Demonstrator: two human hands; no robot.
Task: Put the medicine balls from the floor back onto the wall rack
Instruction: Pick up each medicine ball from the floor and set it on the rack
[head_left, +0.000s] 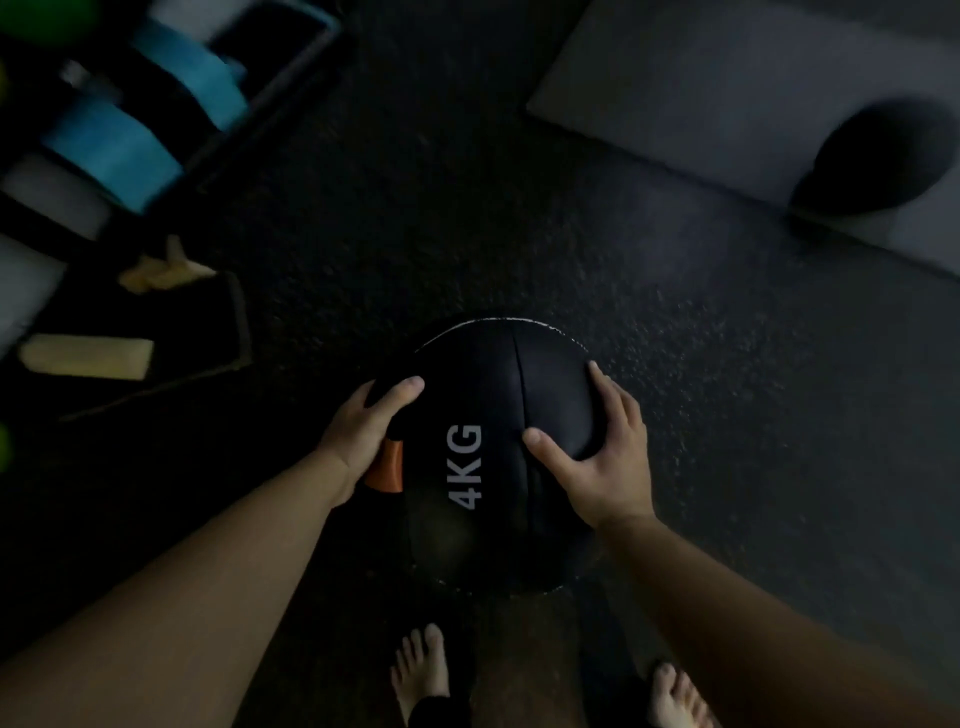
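A black medicine ball (483, 395) marked "4KG", with an orange patch on its left side, is in front of me above the dark floor. My left hand (363, 436) grips its left side, thumb on top and fingers curled round the far side. My right hand (602, 457) holds its right side, thumb spread across the top. A second dark medicine ball (878, 161) lies on the floor at the upper right, on a grey mat. The wall rack does not show clearly.
A low rack or crate (130, 130) with blue and white rolls stands at the upper left. Pale yellow blocks (88, 356) lie on a dark mat at the left. The grey mat (701, 78) covers the upper right. My bare feet (421, 670) are below the ball.
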